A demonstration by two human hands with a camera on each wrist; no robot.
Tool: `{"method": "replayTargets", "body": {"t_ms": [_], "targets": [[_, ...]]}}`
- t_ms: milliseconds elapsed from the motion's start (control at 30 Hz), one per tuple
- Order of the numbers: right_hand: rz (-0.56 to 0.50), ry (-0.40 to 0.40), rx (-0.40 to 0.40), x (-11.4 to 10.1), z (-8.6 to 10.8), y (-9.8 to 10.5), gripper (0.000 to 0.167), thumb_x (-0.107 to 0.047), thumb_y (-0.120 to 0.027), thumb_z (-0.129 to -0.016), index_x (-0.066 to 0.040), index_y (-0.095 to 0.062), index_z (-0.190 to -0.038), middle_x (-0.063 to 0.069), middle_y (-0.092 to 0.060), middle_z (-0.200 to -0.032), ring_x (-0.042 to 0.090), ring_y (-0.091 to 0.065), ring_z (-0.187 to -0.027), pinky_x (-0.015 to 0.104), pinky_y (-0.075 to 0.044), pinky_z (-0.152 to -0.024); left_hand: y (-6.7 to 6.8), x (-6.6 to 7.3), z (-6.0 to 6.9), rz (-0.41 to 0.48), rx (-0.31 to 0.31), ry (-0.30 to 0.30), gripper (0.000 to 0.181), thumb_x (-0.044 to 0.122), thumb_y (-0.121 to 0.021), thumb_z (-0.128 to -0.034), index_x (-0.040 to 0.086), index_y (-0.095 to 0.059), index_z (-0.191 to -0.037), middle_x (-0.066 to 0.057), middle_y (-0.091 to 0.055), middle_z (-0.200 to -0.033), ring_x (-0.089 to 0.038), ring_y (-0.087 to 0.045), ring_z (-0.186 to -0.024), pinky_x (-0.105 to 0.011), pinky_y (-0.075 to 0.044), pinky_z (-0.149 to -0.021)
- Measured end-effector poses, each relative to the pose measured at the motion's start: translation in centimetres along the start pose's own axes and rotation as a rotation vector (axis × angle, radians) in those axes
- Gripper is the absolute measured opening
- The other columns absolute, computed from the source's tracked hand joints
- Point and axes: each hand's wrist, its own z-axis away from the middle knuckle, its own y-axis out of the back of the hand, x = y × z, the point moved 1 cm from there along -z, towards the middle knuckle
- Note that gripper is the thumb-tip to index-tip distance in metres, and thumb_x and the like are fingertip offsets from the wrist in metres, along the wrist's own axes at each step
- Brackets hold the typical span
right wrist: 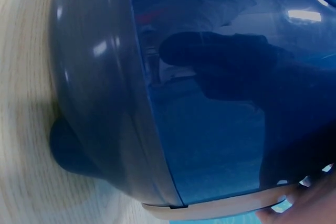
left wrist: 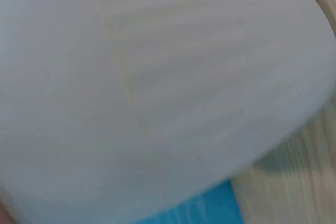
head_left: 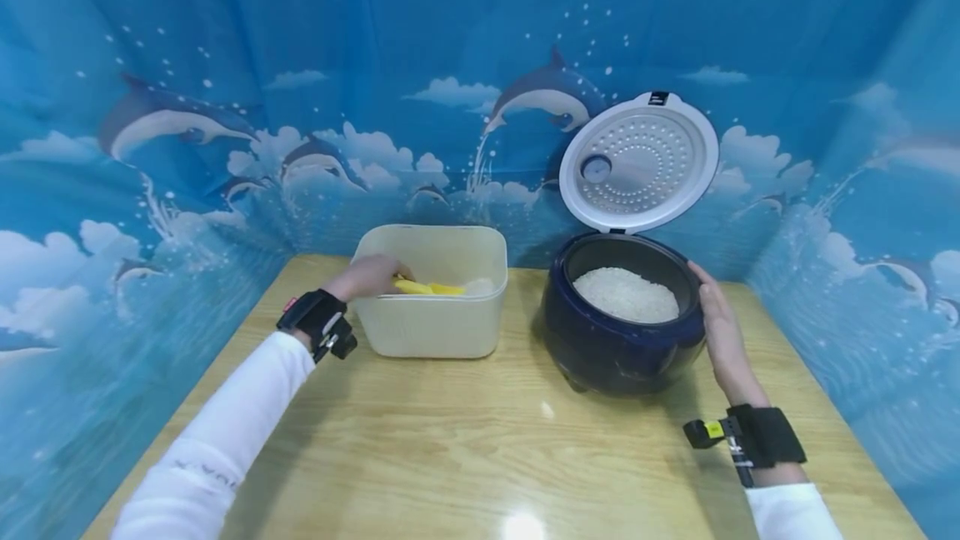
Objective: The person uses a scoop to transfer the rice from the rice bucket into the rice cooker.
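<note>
My left hand (head_left: 372,275) reaches over the left side of a cream plastic bin (head_left: 427,327) and grips a yellow scoop (head_left: 416,287) inside it. Some white rice (head_left: 480,286) shows beside the scoop; the bin's front wall hides the rest. On the right, a dark blue rice cooker (head_left: 600,348) holds a mound of white rice (head_left: 628,294), and its pale lid (head_left: 639,163) is raised. My right hand (head_left: 726,340) rests along the cooker's right side with extended fingers. The bin's wall (left wrist: 184,77) fills the left wrist view; the cooker's glossy body (right wrist: 210,119) fills the right one.
Both containers stand toward the back of a light wooden table (head_left: 450,440). A blue curtain (head_left: 420,40) printed with dolphins hangs behind and on both sides. Between bin and cooker lies a narrow strip of table.
</note>
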Motion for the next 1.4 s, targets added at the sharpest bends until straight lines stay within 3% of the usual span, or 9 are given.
{"method": "replayTargets", "body": {"t_ms": [200, 533, 800, 1100, 1267, 1400], "targets": [[0.035, -0.002, 0.021, 0.2, 0.2, 0.4, 0.057, -0.036, -0.021, -0.112, -0.007, -0.020, -0.162, 0.018, -0.013, -0.168, 0.029, -0.009, -0.154, 0.044, -0.003, -0.124, -0.6, 0.1, 0.0, 0.072, 0.024, 0.023, 0.028, 0.015, -0.067, -0.0960, 0.004, -0.073, -0.121, -0.016, -0.072, -0.116, -0.031, -0.066, -0.103, -0.047, -0.051, -0.094], [0.019, -0.014, 0.015, 0.2, 0.3, 1.2, 0.058, -0.037, -0.021, -0.112, -0.009, -0.018, -0.162, 0.018, -0.010, -0.168, 0.026, -0.007, -0.154, 0.045, -0.001, -0.123, -1.1, 0.7, -0.3, 0.039, 0.073, 0.032, 0.029, 0.020, -0.073, -0.0940, 0.005, -0.074, -0.119, -0.011, -0.074, -0.106, -0.023, -0.065, -0.088, -0.040, -0.051, -0.084], [0.014, 0.004, 0.008, 0.2, 0.5, 0.4, 0.058, -0.037, -0.023, -0.112, -0.007, -0.020, -0.162, 0.020, -0.013, -0.167, 0.021, -0.012, -0.153, 0.041, -0.006, -0.124, -1.3, -0.3, -0.1, 0.097, 0.135, 0.038, 0.034, 0.023, -0.078, -0.0897, 0.005, -0.075, -0.118, -0.009, -0.075, -0.102, -0.019, -0.063, -0.081, -0.035, -0.049, -0.077], [0.022, -0.010, 0.011, 0.3, 0.2, 0.2, 0.058, -0.037, -0.021, -0.112, -0.007, -0.019, -0.162, 0.019, -0.012, -0.168, 0.028, -0.009, -0.154, 0.046, -0.002, -0.123, 0.2, 0.2, 0.5, 0.067, 0.213, 0.080, 0.037, 0.024, -0.080, -0.0889, 0.007, -0.074, -0.121, -0.011, -0.075, -0.107, -0.024, -0.063, -0.087, -0.041, -0.046, -0.084], [0.032, -0.010, 0.007, 0.4, -0.1, 0.1, 0.058, -0.037, -0.020, -0.112, -0.007, -0.019, -0.162, 0.019, -0.011, -0.168, 0.031, -0.006, -0.154, 0.046, -0.001, -0.123, 1.7, 0.2, 1.9, 0.045, 0.256, 0.109, 0.039, 0.026, -0.079, -0.0894, 0.010, -0.073, -0.124, -0.013, -0.073, -0.115, -0.026, -0.063, -0.091, -0.043, -0.045, -0.083], [0.035, -0.011, 0.011, 0.4, -0.3, 0.1, 0.058, -0.037, -0.021, -0.112, -0.008, -0.019, -0.162, 0.018, -0.012, -0.168, 0.031, -0.007, -0.154, 0.045, -0.002, -0.123, 2.5, -0.4, 3.5, 0.086, 0.275, 0.122, 0.040, 0.026, -0.078, -0.0903, 0.010, -0.072, -0.126, -0.014, -0.072, -0.114, -0.025, -0.060, -0.085, -0.038, -0.041, -0.078]]}}
